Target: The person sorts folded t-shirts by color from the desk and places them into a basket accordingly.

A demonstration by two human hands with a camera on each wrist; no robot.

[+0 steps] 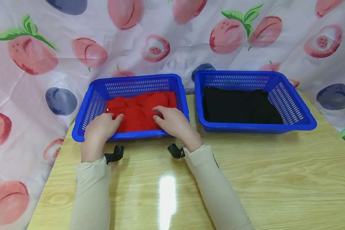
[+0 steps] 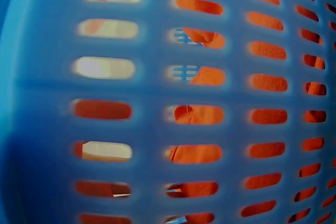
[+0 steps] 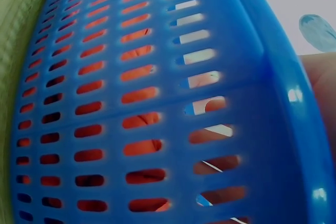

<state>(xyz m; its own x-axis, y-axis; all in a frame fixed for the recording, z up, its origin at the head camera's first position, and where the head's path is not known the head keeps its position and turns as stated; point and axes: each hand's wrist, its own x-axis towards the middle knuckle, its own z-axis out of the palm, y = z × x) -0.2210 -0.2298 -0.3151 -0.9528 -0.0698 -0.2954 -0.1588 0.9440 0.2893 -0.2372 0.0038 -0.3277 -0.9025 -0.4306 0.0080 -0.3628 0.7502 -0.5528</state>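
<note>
Red cloth (image 1: 139, 108), folded and creased, lies in the left blue basket (image 1: 138, 134). My left hand (image 1: 99, 127) reaches over the basket's front left rim, thumb and forefinger apart at the cloth's left side. From the right, my right hand (image 1: 173, 123) comes over the front rim, its bent fingers and thumb apart just above the cloth's right part. Through the slots of the basket wall (image 2: 152, 90) in the left wrist view, the red cloth shows. The right wrist view has the basket wall (image 3: 168, 98) too, with part of the hand (image 3: 320, 85) beyond the rim.
A second blue basket (image 1: 257, 127) with folded black cloth (image 1: 241, 107) stands to the right on the wooden table (image 1: 264, 179). Behind both baskets hangs a fruit-patterned curtain (image 1: 186, 41). Black wrist mounts (image 1: 116, 154) sit beneath my wrists, near the basket's front.
</note>
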